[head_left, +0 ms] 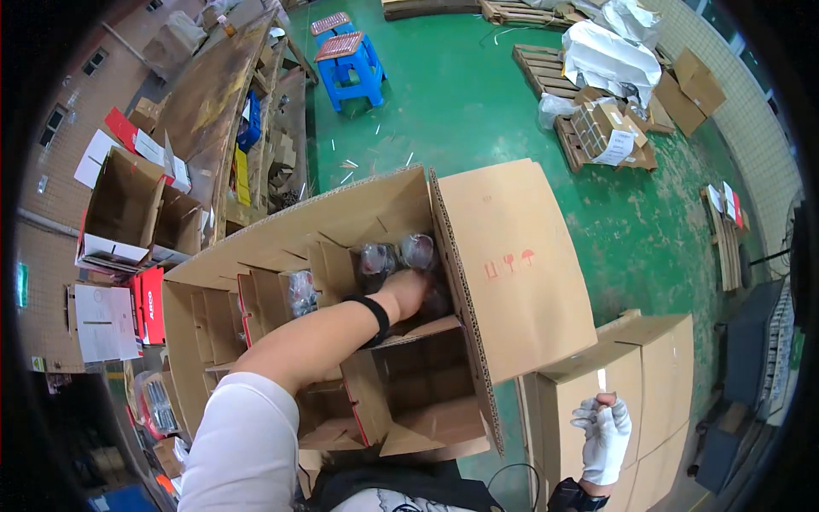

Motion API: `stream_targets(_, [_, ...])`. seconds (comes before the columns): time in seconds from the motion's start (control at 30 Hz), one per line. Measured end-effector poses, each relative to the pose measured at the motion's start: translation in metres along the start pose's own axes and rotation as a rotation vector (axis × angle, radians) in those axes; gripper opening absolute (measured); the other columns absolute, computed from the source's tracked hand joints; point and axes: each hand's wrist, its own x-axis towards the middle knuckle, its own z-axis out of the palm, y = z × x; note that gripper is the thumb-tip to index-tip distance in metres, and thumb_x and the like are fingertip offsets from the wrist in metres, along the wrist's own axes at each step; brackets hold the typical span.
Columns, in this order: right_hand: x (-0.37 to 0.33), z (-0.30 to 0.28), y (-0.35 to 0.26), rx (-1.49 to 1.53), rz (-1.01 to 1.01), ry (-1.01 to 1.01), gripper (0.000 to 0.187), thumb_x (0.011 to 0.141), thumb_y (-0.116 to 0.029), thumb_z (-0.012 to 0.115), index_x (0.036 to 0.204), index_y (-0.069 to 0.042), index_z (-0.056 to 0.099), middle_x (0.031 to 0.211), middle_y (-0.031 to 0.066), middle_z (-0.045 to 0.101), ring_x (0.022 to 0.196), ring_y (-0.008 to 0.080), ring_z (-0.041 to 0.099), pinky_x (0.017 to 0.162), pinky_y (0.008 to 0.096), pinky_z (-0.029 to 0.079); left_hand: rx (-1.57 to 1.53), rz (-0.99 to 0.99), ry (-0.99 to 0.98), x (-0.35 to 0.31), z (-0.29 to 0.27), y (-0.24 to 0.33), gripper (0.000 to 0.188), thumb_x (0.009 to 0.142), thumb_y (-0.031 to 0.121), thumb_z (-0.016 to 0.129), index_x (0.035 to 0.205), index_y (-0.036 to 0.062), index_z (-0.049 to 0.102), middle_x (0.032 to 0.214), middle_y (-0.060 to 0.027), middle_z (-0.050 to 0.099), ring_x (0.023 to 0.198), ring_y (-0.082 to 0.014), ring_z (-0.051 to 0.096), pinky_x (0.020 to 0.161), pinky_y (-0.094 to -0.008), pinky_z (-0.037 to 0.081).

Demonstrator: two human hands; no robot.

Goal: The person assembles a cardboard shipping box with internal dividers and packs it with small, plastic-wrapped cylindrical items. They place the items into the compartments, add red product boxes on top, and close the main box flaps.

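The left hand [408,290] is reached deep into the far right cells of the large open carton [256,264], its grip closed around a dark, plastic-wrapped item [431,300]; how firmly cannot be told, as the fingers are partly hidden. Two more wrapped items [397,254] sit in the cells just behind it, and another [302,292] further left. The right hand [604,433], in a white glove, hangs free over the stacked closed boxes [631,375], fingers loosely curled, grasping nothing.

Risks, as judged: the cardboard dividers [358,401] stand close on every side of the wrist, so a lifted item could snag a divider edge, or drag it upward. The wrapping looks slick; a slip would drop the item back onto its neighbours. The raised flap [512,264] crowds the right side.

Open room lies straight up and toward the person; the green floor [461,111] beyond is strewn with pallets [539,66].
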Motion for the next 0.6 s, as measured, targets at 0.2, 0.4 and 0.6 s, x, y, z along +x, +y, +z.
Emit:
stream_targets(0.2, [-0.003,-0.001,0.01,-0.009,0.052,0.021,0.016,0.095,-0.009,0.054,0.108,0.0,0.057,0.089,0.0149,0.065,0.075,0.0233,0.067,0.064,0.0322,0.058,0.091,-0.08,0.014,0.003,-0.005,0.001,0.036,0.082,0.021,0.067,0.109,-0.0007,0.059,0.097,-0.0209,0.067,0.089,-0.04,0.066,0.077,-0.0464,0.054])
stream_targets(0.4, [-0.008,-0.009,0.017,-0.013,0.065,0.094,0.014,0.095,-0.008,0.053,0.107,0.0,0.058,0.089,0.0136,0.064,0.074,0.0221,0.066,0.064,0.0305,0.057,0.1,-0.412,-0.027,-0.015,-0.053,-0.028,0.019,0.085,0.005,0.056,0.098,-0.0014,0.068,0.104,-0.0204,0.068,0.098,-0.0347,0.067,0.078,-0.0418,0.056])
stream_targets(0.6, [-0.02,-0.004,0.028,-0.019,0.085,0.087,0.015,0.094,-0.009,0.054,0.105,-0.001,0.058,0.088,0.0131,0.064,0.075,0.0222,0.066,0.065,0.0325,0.057,0.196,-0.412,0.031,-0.009,-0.017,-0.028,0.02,0.085,0.006,0.057,0.1,0.0018,0.07,0.107,-0.0213,0.067,0.099,-0.0337,0.067,0.081,-0.0411,0.056])
